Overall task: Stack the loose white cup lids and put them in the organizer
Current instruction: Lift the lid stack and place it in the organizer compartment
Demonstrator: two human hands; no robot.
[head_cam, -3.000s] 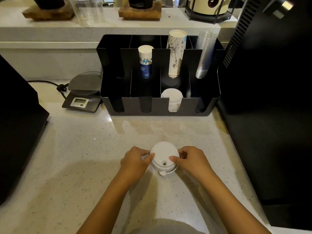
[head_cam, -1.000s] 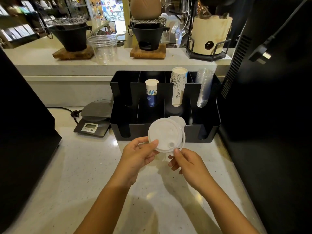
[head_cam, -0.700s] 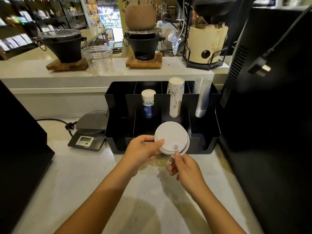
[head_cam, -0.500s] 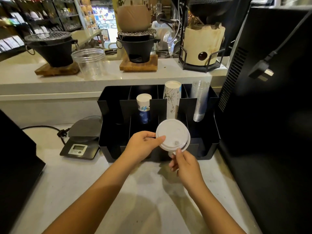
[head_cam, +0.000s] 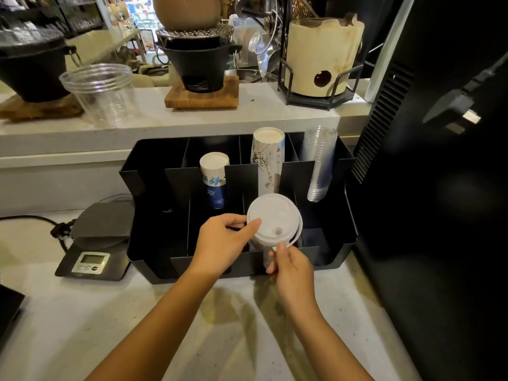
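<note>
A stack of white cup lids [head_cam: 272, 220] is held tilted toward me over the front middle compartment of the black organizer [head_cam: 154, 243]. My left hand [head_cam: 222, 243] grips the stack's left rim with thumb on top. My right hand [head_cam: 291, 268] pinches the lower right edge from below. The lids that lay earlier in that front compartment are hidden behind the held stack.
The organizer's back row holds a short blue-print paper cup stack [head_cam: 214, 177], a taller paper cup stack [head_cam: 266, 160] and clear plastic cups [head_cam: 320, 160]. A digital scale [head_cam: 93, 243] sits left of it. A black machine [head_cam: 439, 188] walls the right side. A raised shelf [head_cam: 165, 119] runs behind.
Both hands lifted the lid stack off the counter and carried it forward and up to the organizer's front middle compartment. The camera view tilted up and moved closer.
</note>
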